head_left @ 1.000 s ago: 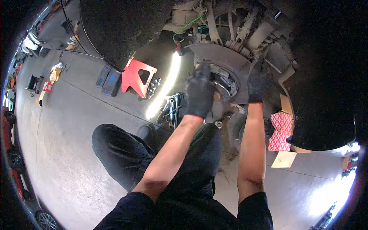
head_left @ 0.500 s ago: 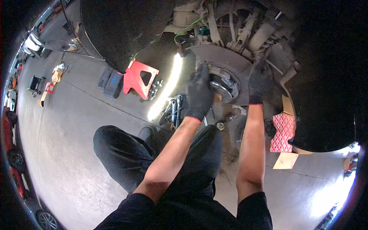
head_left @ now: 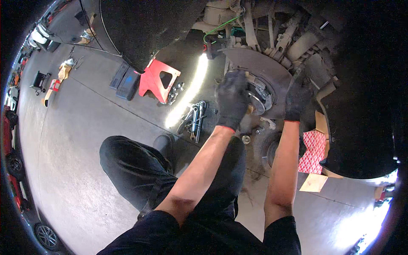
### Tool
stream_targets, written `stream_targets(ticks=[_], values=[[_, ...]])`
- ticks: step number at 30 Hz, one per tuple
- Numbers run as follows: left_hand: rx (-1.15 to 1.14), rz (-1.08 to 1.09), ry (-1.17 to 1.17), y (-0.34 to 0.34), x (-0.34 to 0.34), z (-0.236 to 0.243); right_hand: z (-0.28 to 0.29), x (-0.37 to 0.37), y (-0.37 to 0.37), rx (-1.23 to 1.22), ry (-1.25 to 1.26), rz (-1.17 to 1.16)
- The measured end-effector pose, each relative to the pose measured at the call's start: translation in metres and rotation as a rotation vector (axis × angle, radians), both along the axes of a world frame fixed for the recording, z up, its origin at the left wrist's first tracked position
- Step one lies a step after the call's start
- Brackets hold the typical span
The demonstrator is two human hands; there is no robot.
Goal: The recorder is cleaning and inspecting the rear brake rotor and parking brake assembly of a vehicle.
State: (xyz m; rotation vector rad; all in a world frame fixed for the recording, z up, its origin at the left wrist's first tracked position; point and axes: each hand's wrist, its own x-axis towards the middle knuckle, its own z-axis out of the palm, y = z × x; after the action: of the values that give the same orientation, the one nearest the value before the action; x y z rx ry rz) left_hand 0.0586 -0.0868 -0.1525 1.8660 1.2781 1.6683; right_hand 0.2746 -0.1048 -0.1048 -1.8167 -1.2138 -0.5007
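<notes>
My left hand (head_left: 233,98), in a black glove with a red cuff, is at the left side of a wheel hub with curved brake shoes (head_left: 267,94). Motion smears its fingers, and the hand covers part of the hub. At the right edge of the round, dusty brake backing plate (head_left: 255,61) is my right hand (head_left: 297,98), gloved the same way. Its fingers point upward but fade into the dark, so whether they grip the plate does not show. Rusty suspension arms (head_left: 280,38) and a green cord (head_left: 223,26) are above the plate.
A lit light bar (head_left: 190,89) leans left of the hub. Beyond it stand a red jack stand (head_left: 148,85) and a dark case (head_left: 126,80). Wrenches (head_left: 196,120) lie on the floor. An open box with red-and-white patterning (head_left: 313,151) sits at right, under dark bodywork (head_left: 361,106).
The view has shifted, so the hub and both hands appear farther right. My left hand looks more bunched and blurred beside the hub; my right hand stays by the plate's right edge.
</notes>
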Motion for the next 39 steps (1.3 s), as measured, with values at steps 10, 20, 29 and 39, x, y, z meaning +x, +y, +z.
stream_targets(ticks=[10,20,29,39], values=[[0.111,0.016,0.017,-0.009,0.009,0.003,-0.005,0.003,0.005,0.084,-0.035,-0.037],[0.06,-0.012,-0.127,-0.009,0.005,-0.009,-0.017,0.03,0.007,0.051,-0.594,0.003],[-0.039,-0.054,-0.231,-0.008,0.0,-0.007,-0.021,0.033,0.006,0.054,-0.767,-0.095],[-0.226,-0.015,-0.152,0.003,-0.008,-0.01,-0.013,0.026,0.003,-0.101,-0.508,-0.145]])
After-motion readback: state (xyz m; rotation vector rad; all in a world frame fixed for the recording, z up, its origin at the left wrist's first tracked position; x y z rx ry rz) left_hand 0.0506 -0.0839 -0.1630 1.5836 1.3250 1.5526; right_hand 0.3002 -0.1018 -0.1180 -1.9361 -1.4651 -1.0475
